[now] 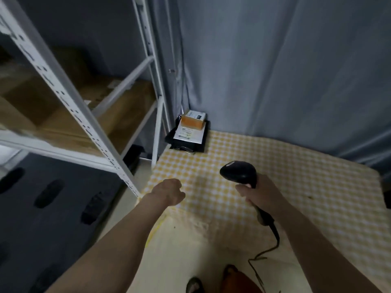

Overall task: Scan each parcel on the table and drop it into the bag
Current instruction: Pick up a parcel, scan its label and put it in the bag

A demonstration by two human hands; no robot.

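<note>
the right hand (261, 192) grips the black scanner (239, 173) by its handle, with the head pointing away over the table (296, 187). the scanner's cord (273, 246) hangs down below that hand. the left hand (169, 192) is curled into a loose fist and holds nothing. it hovers over the near left edge of the table, just beside the right hand

the parcels (190, 130) sit in a small pile well ahead of both hands, at the far left corner of the table. an orange box (193, 121) lies on top of a black one with a white label. no bag can be made out for sure

the step looks like going for the next parcel. to do it well, the left hand should reach forward, open up, and take only the top box so the pile does not tip. then it should turn the label up toward the scanner. the right hand should keep the scanner steady and keep the cord from dragging across the pile
</note>
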